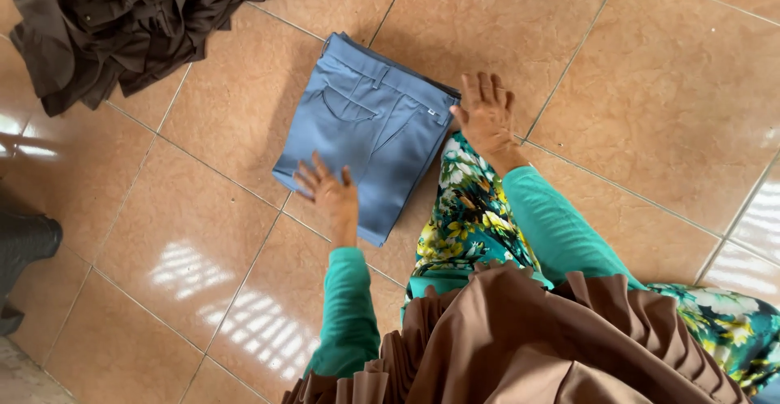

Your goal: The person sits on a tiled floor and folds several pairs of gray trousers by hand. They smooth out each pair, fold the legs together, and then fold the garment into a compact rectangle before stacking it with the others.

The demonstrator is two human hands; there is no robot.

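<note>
At ten o'clock a heap of dark brown clothes [122, 22] lies on the tiled floor [650, 87]. Toward the centre, at about eleven o'clock from the person's lap, lies a folded pair of blue trousers [366, 128], flat on the tiles. The left hand [331, 193] rests on its six o'clock edge, fingers spread wide, holding nothing. The right hand [486, 116], at the trousers' three o'clock edge, is also open and flat; whether it touches cloth or tile is hard to tell.
</note>
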